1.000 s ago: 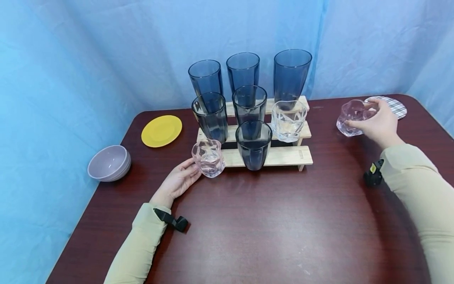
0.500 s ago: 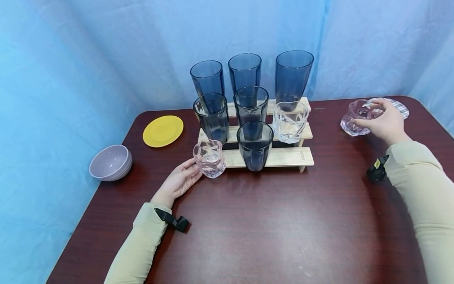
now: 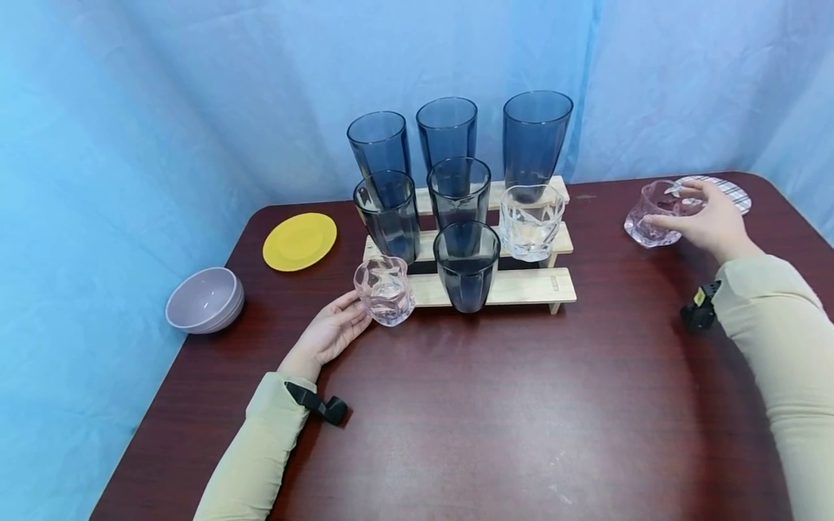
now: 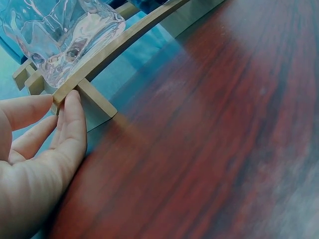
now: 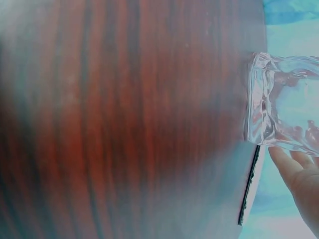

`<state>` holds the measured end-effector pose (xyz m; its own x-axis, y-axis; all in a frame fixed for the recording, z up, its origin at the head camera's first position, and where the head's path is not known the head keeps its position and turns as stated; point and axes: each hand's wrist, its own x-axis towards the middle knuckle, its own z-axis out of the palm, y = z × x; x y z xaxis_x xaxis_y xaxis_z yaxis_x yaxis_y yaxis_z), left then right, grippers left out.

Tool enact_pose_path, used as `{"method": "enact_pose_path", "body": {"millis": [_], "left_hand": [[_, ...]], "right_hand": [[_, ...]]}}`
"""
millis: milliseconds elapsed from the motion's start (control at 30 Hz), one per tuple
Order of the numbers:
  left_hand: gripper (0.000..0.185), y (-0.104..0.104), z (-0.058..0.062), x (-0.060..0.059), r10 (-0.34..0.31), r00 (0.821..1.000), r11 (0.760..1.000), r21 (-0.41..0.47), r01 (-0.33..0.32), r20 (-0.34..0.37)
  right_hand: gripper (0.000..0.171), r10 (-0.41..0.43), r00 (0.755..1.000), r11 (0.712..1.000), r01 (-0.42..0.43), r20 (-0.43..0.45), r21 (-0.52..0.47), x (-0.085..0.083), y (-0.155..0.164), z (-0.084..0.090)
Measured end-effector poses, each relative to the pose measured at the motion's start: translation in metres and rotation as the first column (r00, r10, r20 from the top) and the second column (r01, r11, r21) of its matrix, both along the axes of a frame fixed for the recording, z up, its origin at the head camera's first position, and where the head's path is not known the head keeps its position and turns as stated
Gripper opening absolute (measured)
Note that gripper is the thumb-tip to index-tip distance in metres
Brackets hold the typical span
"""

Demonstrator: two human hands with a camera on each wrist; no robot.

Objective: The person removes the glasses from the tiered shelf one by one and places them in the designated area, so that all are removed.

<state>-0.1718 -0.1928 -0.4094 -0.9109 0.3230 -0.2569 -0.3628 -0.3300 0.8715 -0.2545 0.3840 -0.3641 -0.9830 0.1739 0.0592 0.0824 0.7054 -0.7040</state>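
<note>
Pink glass (image 3: 654, 214) in the curled right hand (image 3: 706, 221); left hand (image 3: 334, 331) relaxed beside another glass (image 3: 384, 291).

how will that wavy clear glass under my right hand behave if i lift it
The wavy glass looks thick-walled, so probably heavy for its size and rigid. Its glossy, rippled sides may feel slick, though the dents could give the right hand purchase. Squat and wide, it seems unlikely to tip, but likely breakable if dropped on the table.

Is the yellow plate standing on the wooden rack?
No, the yellow plate lies flat on the table, to the left of the wooden rack.
</note>
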Motion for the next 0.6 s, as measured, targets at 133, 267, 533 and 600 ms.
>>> {"method": "enact_pose_path", "body": {"millis": [133,267,533,600], "left_hand": [[0.042,0.000,-0.002,0.000,0.002,1.000,1.000,0.005,-0.002,-0.003],[0.045,0.000,-0.003,-0.001,-0.003,1.000,1.000,0.002,0.003,-0.012],[0.050,-0.001,-0.003,-0.001,-0.010,1.000,1.000,-0.005,0.010,-0.018],[0.052,-0.001,-0.003,-0.001,-0.014,1.000,1.000,-0.001,0.014,-0.017]], "right_hand": [[0.091,0.009,1.000,1.000,-0.009,0.021,0.001,0.001,0.001,0.001],[0.095,0.005,0.999,1.000,-0.005,0.032,0.001,0.003,0.003,0.001],[0.097,0.008,0.999,1.000,-0.009,0.046,0.009,0.008,0.007,0.009],[0.097,0.008,0.999,1.000,-0.009,0.052,0.023,0.010,0.010,0.015]]}}
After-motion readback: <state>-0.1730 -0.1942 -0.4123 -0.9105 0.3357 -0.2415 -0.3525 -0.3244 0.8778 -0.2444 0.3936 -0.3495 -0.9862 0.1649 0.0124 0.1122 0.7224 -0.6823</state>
